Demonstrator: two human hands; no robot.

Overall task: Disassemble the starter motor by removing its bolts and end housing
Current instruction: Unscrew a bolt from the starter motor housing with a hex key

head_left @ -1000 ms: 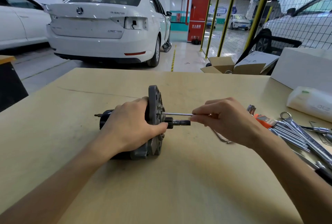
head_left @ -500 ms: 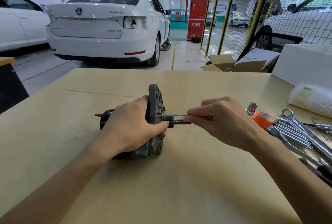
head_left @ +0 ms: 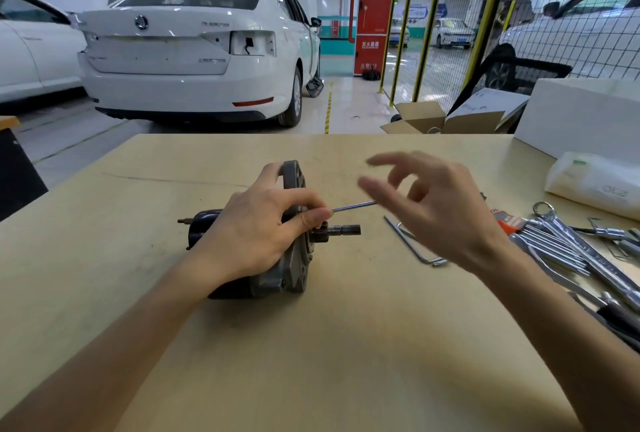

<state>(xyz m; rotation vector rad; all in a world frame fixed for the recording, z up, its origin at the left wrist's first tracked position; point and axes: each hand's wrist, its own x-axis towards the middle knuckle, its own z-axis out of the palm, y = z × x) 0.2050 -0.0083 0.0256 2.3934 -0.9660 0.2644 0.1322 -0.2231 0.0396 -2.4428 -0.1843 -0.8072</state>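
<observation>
The starter motor lies on its side on the wooden table, its grey end housing and output shaft facing right. My left hand grips the motor from above, fingers over the housing rim and thumb against its face. A long thin bolt sticks out of the housing to the right, partly withdrawn. My right hand hovers just above and to the right of the bolt, fingers spread and blurred, holding nothing.
An L-shaped hex key lies right of the shaft. Several wrenches and an orange-handled tool crowd the right side, with a white bag and a white box behind. White cars stand beyond the table.
My right hand has let go of the long bolt and lifted away with its fingers spread. The bolt stays sticking out of the housing. My left hand keeps its grip.
</observation>
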